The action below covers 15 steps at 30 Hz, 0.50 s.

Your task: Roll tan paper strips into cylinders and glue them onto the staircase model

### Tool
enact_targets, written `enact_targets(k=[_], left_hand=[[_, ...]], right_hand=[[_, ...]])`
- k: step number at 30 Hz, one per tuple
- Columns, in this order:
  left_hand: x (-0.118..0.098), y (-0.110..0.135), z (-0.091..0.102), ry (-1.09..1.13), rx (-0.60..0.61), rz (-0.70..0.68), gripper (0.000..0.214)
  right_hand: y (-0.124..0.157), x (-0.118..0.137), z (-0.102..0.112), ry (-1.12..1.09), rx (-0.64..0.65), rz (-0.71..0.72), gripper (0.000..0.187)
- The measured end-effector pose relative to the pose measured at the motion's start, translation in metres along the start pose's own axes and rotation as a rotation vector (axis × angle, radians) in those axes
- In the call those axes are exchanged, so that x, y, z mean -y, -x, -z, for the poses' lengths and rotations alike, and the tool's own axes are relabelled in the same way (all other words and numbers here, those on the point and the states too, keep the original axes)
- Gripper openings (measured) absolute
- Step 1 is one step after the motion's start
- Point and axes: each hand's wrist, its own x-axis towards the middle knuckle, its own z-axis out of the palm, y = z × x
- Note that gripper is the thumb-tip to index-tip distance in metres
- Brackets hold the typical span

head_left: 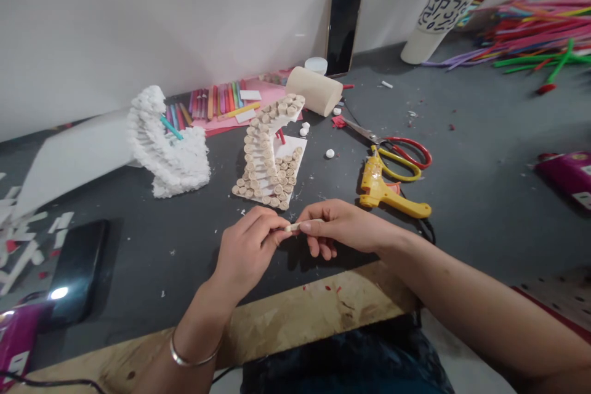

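Near the table's front edge, my left hand (249,252) pinches one end of a small cream paper strip (293,228), which looks partly rolled. The fingertips of my right hand (337,225) close on the strip's other end, its lower fingers loosely curled. Just beyond the hands stands a curved craft piece (265,160) covered with beige paper coils on a white base, with a red stick inside its curve. Left of it is a similar white fluffy piece (166,148) with a teal stick. A roll of cream paper (314,91) lies behind the coil piece.
A yellow glue gun (388,191) and red- and yellow-handled scissors (401,157) lie right of my hands. A phone (344,31) leans on the wall near a white tumbler (446,12). Pipe cleaners (540,31) sit far right; a dark phone (78,271) and paper scraps (28,240) lie left.
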Motion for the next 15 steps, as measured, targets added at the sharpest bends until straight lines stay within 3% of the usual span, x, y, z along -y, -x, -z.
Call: enact_targets(k=[5, 10, 15], left_hand=[[0.0, -0.0004, 0.0011, 0.096, -0.027, 0.029, 0.001], [-0.0001, 0.0014, 0.0002, 0.126, -0.01, 0.044, 0.002], [-0.0018, 0.0009, 0.0001, 0.126, -0.002, 0.033, 0.003]], right_hand=[[0.0015, -0.0014, 0.0009, 0.141, -0.078, 0.12, 0.029], [0.0021, -0.0012, 0.0004, 0.199, -0.157, 0.116, 0.028], [0.0026, 0.0013, 0.0009, 0.325, -0.148, 0.142, 0.032]])
